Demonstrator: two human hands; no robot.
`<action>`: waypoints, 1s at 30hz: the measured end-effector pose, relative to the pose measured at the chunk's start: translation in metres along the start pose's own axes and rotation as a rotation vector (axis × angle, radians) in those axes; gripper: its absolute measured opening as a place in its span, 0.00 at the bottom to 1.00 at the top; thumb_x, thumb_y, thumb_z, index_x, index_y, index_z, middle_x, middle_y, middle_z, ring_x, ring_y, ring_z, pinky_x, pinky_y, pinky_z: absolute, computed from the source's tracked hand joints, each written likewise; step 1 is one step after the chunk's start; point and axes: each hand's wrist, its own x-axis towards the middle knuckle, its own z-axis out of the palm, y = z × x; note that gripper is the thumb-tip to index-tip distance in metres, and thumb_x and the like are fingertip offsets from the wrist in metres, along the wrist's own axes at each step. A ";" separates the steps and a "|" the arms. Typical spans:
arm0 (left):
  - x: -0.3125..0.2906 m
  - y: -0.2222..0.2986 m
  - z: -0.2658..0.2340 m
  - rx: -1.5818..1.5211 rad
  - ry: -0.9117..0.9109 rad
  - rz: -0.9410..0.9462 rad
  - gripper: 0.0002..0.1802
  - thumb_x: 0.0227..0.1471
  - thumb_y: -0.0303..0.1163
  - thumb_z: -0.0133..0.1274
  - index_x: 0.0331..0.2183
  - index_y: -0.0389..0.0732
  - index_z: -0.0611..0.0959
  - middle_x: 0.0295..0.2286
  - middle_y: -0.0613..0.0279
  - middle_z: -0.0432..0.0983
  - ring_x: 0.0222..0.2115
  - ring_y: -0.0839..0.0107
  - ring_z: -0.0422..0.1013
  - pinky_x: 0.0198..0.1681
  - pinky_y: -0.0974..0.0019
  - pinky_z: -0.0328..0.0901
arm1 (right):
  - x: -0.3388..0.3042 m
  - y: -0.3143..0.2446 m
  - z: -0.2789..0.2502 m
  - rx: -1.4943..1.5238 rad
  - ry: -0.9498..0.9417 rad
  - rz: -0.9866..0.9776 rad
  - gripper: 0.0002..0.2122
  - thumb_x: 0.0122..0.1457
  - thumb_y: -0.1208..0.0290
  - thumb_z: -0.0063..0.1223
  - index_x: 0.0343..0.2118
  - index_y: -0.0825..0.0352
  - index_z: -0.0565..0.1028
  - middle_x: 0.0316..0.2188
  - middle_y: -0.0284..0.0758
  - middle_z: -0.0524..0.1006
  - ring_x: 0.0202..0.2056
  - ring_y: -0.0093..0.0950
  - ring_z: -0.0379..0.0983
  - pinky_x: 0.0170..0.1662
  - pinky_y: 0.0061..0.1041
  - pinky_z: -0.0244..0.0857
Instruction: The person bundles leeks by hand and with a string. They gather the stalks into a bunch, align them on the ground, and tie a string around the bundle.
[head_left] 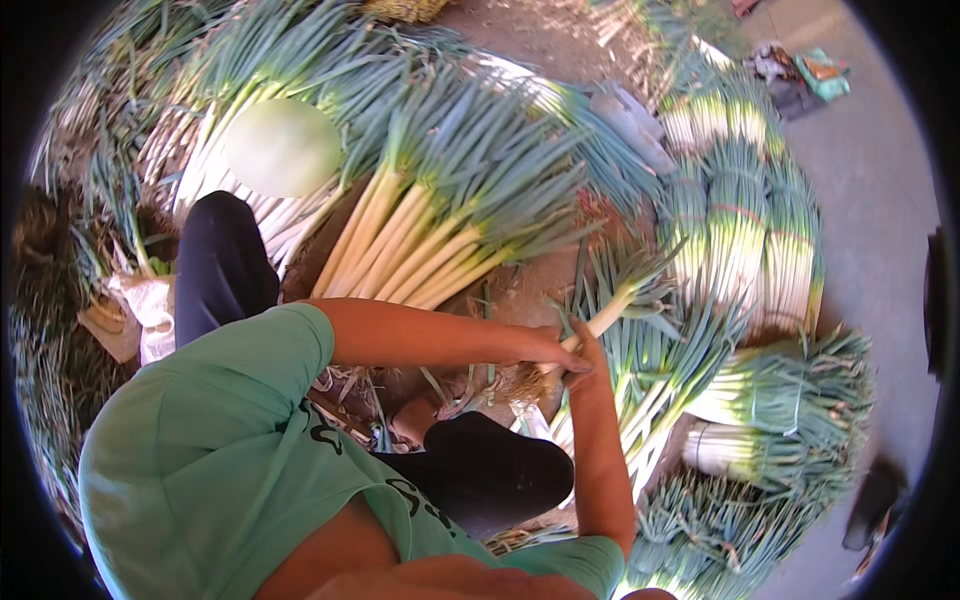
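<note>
A single leek [605, 318] is held up in front of me, its pale shank slanting and its green leaves fanning out to the upper right. My left hand [548, 347] closes around its lower shank, just above the brown, stringy roots [525, 383]. Against it, my right hand [588, 358] also grips the shank, with its fingers partly hidden. Just left of my hands lies a spread of loose leeks [410, 235], white ends toward me. Beneath and right of my right hand are more loose leeks [650, 400].
Tied leek bundles [738, 225] stand at the right, with more bundles [760, 400] nearer. Another leek pile [240, 90] lies far left, partly covered by a pale round blur [283, 147]. A whitish sack [145, 310] sits left of my bent knee [225, 250]. Cloths [800, 75] lie far right.
</note>
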 end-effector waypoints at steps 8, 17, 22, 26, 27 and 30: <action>-0.052 -0.075 -0.056 -0.439 0.116 -0.304 0.15 0.45 0.39 0.58 0.31 0.37 0.78 0.26 0.63 0.74 0.25 0.72 0.70 0.29 0.70 0.65 | 0.014 0.085 0.041 -0.105 0.069 -0.025 0.20 0.54 0.63 0.51 0.45 0.73 0.67 0.36 0.41 0.72 0.35 0.34 0.70 0.41 0.31 0.65; -0.110 -0.088 -0.065 -0.525 0.041 -0.360 0.19 0.40 0.27 0.61 0.37 0.34 0.76 0.30 0.58 0.75 0.28 0.71 0.72 0.30 0.68 0.69 | -0.022 0.097 0.104 -0.143 0.060 0.103 0.21 0.52 0.58 0.54 0.43 0.70 0.70 0.36 0.39 0.74 0.36 0.34 0.71 0.42 0.33 0.67; -0.144 -0.095 -0.043 -0.503 0.013 -0.222 0.24 0.38 0.27 0.63 0.39 0.33 0.74 0.30 0.57 0.75 0.31 0.71 0.71 0.33 0.70 0.66 | -0.013 0.096 0.115 -0.010 -0.003 -0.024 0.21 0.48 0.63 0.60 0.43 0.69 0.70 0.36 0.39 0.74 0.38 0.34 0.71 0.45 0.32 0.67; -0.147 -0.075 -0.055 -0.405 -0.030 -0.011 0.29 0.37 0.28 0.63 0.43 0.34 0.70 0.32 0.58 0.73 0.32 0.72 0.71 0.36 0.69 0.66 | 0.018 0.078 0.092 0.112 0.013 -0.115 0.21 0.45 0.68 0.62 0.42 0.70 0.69 0.33 0.37 0.73 0.34 0.32 0.71 0.41 0.30 0.67; -0.146 -0.071 -0.062 -0.336 -0.033 0.061 0.30 0.38 0.28 0.63 0.44 0.34 0.69 0.32 0.59 0.73 0.32 0.72 0.71 0.37 0.68 0.67 | 0.020 0.069 0.099 0.126 -0.038 -0.144 0.22 0.45 0.69 0.62 0.43 0.70 0.69 0.33 0.38 0.73 0.34 0.32 0.71 0.41 0.30 0.68; -0.130 -0.072 -0.100 -0.192 -0.075 0.012 0.33 0.39 0.30 0.62 0.47 0.34 0.67 0.35 0.56 0.74 0.34 0.74 0.70 0.41 0.70 0.66 | 0.021 0.038 0.136 -0.011 0.070 -0.363 0.22 0.46 0.71 0.61 0.44 0.71 0.68 0.34 0.39 0.73 0.34 0.33 0.71 0.42 0.31 0.67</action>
